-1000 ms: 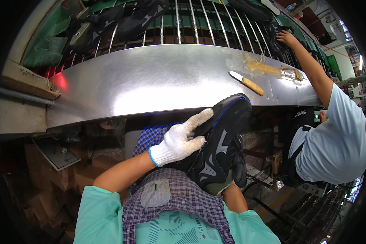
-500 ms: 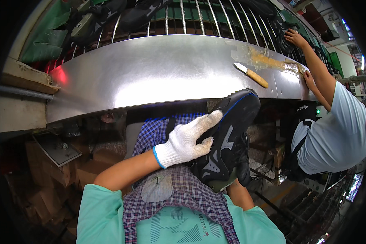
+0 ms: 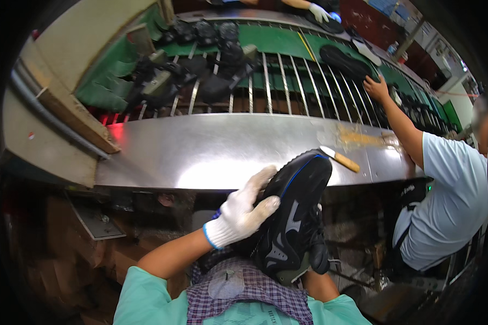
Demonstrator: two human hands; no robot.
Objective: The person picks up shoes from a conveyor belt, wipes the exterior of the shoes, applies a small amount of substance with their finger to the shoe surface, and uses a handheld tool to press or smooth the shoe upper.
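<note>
While the gloved left hand (image 3: 239,215) had the black shoe (image 3: 287,225) in its grip before the apron (image 3: 255,290), near the tabletop (image 3: 162,154), the right hand seemed hidden behind it, its hold impossible to tell.

Dark shoes (image 3: 225,81) along metal bars (image 3: 267,82), a steel worktop (image 3: 217,146) and a co-worker (image 3: 447,200) mark this as a shoe-factory workshop.

Black athletic shoe (image 3: 290,219): grey side patches, ridged black sole, thin blue line along the sole edge toward the toe. Held up tilted, mid-scene. Toe points far and slightly right, heel near, sole to the left, dark laces right.
</note>
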